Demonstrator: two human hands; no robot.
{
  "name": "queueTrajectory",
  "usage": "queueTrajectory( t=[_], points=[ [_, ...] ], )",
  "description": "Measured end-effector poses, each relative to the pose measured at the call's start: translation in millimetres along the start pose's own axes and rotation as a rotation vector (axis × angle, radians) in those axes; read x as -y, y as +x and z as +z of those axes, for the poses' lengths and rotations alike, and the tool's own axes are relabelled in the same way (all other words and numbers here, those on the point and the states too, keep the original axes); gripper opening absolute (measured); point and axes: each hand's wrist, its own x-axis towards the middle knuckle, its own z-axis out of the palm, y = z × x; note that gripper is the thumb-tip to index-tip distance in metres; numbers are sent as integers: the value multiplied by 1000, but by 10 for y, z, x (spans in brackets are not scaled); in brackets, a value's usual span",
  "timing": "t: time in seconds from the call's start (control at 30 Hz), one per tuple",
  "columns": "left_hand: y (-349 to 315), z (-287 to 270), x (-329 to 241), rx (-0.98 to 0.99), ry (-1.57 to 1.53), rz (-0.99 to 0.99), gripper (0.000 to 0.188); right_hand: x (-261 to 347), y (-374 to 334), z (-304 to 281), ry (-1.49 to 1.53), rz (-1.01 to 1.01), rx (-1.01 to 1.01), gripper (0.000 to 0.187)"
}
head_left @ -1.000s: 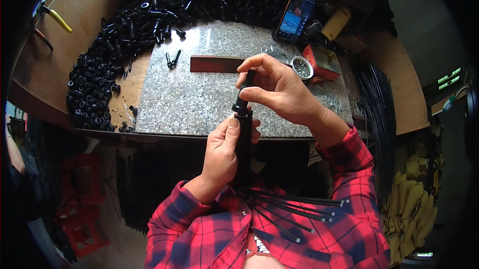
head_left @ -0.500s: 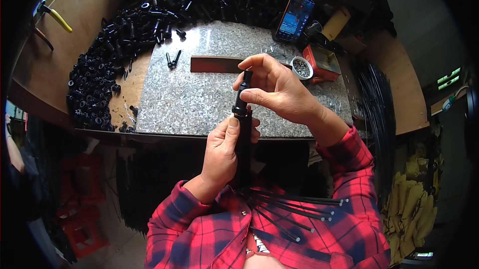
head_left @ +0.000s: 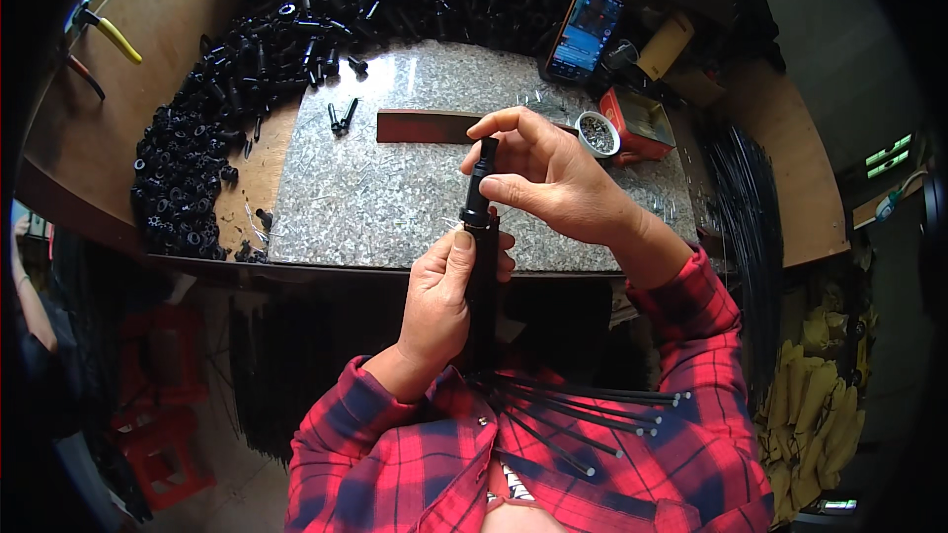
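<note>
My left hand (head_left: 439,301) grips a long black tube (head_left: 481,306) held upright in front of my chest. My right hand (head_left: 553,177) pinches a small black plastic fitting (head_left: 482,182) that sits on the tube's top end. Both hands are over the near edge of a grey granite slab (head_left: 395,197). Several thin black rods (head_left: 583,414) lie across my lap on my red plaid shirt.
A big heap of black plastic parts (head_left: 247,69) curves round the slab's left and far sides. A dark metal bar (head_left: 425,126), a small round cup of pins (head_left: 596,133), a red box (head_left: 642,123) and a phone (head_left: 585,31) lie at the back. Yellow-handled pliers (head_left: 109,31) rest far left.
My right hand has shifted its fingers on the fitting at the tube's top; the thumb and forefinger now pinch it lower. The left hand has hardly moved.
</note>
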Motion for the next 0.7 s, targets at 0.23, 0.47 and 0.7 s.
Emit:
queueTrajectory(
  t=[0.23, 0.47, 0.7],
  points=[
    [11, -36, 23, 17, 9, -1, 37, 10, -6, 14, 10, -7, -8, 39],
    [5, -3, 3, 6, 4, -11, 38, -33, 3, -1, -98, -12, -51, 35],
    [1, -5, 5, 9, 2, 4, 39, -27, 6, 17, -82, -13, -57, 33]
  ],
)
